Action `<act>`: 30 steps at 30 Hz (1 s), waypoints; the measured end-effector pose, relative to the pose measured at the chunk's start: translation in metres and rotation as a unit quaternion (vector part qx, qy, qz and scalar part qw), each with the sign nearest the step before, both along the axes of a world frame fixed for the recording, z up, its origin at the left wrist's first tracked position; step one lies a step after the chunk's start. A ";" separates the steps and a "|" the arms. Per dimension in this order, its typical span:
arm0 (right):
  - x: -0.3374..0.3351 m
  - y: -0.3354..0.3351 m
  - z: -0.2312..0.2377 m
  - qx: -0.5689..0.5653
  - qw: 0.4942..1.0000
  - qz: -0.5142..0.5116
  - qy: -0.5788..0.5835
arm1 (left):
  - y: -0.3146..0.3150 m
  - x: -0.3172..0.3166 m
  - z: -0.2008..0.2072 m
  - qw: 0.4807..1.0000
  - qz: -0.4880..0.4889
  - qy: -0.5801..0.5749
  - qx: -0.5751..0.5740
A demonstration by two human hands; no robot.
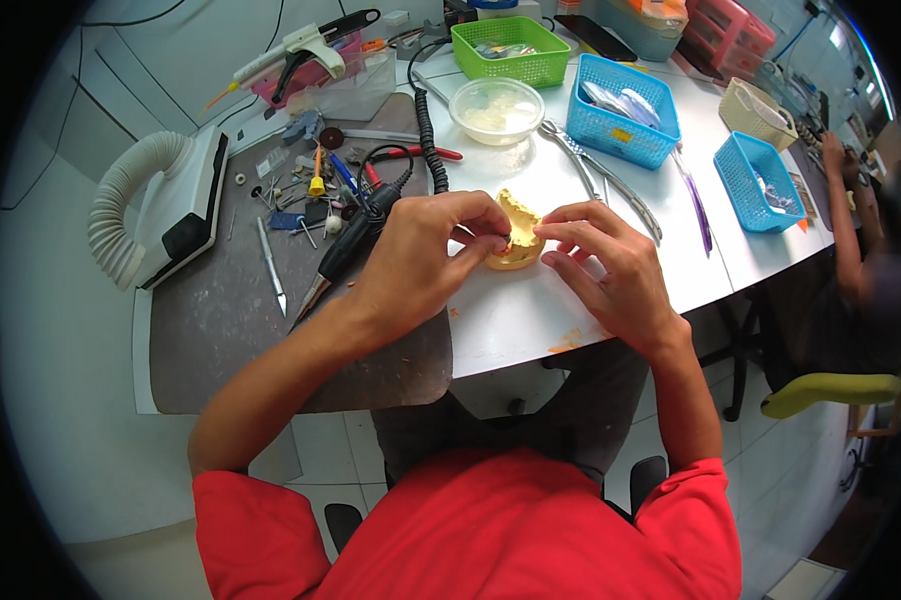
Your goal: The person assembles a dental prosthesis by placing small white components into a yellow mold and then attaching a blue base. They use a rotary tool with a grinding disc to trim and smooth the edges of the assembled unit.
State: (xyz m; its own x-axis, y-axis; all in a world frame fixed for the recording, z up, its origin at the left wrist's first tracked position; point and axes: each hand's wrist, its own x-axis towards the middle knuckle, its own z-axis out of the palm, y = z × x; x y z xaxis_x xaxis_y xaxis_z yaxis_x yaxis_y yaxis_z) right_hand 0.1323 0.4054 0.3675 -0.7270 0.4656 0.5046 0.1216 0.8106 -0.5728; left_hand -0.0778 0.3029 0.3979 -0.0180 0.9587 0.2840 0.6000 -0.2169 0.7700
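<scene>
A yellow dental cast (518, 225) with a scalloped, tooth-shaped rim stands tilted at the white table's front, between my two hands. My left hand (432, 240) is closed in a pinch against the cast's left side. A small reddish bit shows at those fingertips; what exactly they grip is too small to make out. On the other side, my right hand (610, 262) curls its thumb and fingers onto the cast's right edge. The cast's lower left part is hidden behind the left fingers.
Left on a brown mat (210, 340) lie a corded rotary handpiece (345, 255), a knife (269, 262) and several burs. A hose unit (170, 210) stands beyond. Behind the cast are a plastic bowl (495, 108), pliers (610, 175) and a blue basket (625, 125). Another person (850, 220) sits far right.
</scene>
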 end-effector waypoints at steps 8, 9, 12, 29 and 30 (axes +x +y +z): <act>-0.001 0.000 0.000 0.006 1.000 -0.002 -0.002 | 0.000 -0.003 -0.002 1.000 -0.011 0.005 -0.003; -0.001 0.000 0.000 0.005 1.000 -0.002 -0.003 | -0.001 -0.004 -0.002 1.000 -0.012 -0.001 -0.003; 0.000 0.001 -0.001 0.013 1.000 0.000 -0.010 | 0.000 -0.005 -0.003 1.000 -0.022 -0.008 -0.008; -0.033 0.017 0.043 0.072 0.995 0.062 -0.021 | -0.011 -0.011 -0.002 0.976 0.053 -0.203 0.052; -0.039 0.019 0.048 0.073 0.995 0.065 0.008 | -0.009 -0.011 -0.002 0.965 0.054 -0.246 0.070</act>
